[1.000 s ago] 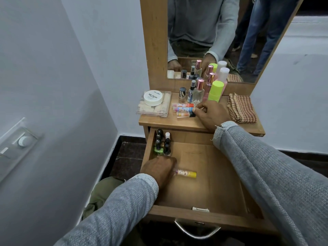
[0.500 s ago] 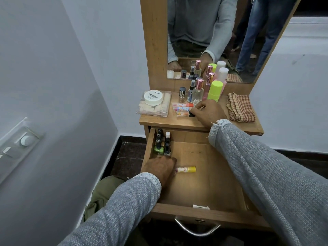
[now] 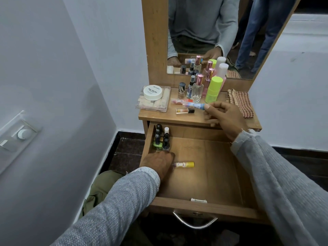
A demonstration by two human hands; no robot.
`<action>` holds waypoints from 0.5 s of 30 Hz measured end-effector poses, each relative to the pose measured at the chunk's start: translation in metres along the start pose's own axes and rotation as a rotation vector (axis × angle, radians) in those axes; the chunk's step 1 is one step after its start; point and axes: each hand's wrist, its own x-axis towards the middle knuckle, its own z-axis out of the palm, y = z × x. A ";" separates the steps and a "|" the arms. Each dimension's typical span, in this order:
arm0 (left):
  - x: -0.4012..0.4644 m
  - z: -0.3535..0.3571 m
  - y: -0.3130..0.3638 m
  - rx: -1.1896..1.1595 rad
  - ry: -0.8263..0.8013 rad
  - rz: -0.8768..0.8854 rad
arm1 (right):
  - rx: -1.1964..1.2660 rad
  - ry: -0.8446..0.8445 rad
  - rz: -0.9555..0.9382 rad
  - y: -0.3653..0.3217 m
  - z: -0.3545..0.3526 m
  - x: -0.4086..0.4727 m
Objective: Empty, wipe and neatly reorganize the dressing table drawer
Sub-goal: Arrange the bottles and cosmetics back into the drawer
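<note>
I am pinching a slim blue-and-white patterned tube (image 3: 194,104) at its near end with my right hand (image 3: 223,118), thumb and fingers curled round it, holding it lifted just above the wooden counter (image 3: 159,116). Beyond its far end a pink-and-red tube (image 3: 179,101) is lying flat, and just below it a small clear bottle with a black cap (image 3: 184,110) is lying on its side. Behind my right hand a lime-green plastic bottle (image 3: 213,89) is standing among clear glass spray bottles, and to its right a red-and-cream checked cloth (image 3: 241,103) is lying folded.

My left hand (image 3: 158,164) is resting down inside the open wooden drawer (image 3: 204,206), fingers curled over the near end of a yellow-capped tube (image 3: 184,164) lying on the drawer floor; I cannot tell how firmly I am gripping it. Just beyond my left hand, small dark-capped nail polish bottles (image 3: 160,139) are standing in two rows in the far left corner. To the left of both hands a clear plastic box with a round white jar (image 3: 152,93) on top is sitting on the counter
</note>
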 end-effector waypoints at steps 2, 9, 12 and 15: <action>0.000 0.000 0.000 -0.006 -0.001 -0.005 | 0.059 -0.023 0.030 0.007 -0.010 -0.015; -0.002 -0.002 0.001 -0.018 -0.010 -0.038 | -0.051 -0.244 0.186 0.048 -0.022 -0.055; -0.002 -0.004 0.002 -0.018 -0.017 -0.043 | -0.089 -0.230 0.270 0.065 -0.009 -0.061; -0.003 -0.004 0.002 -0.017 -0.015 -0.042 | -0.142 -0.205 0.344 0.073 0.005 -0.063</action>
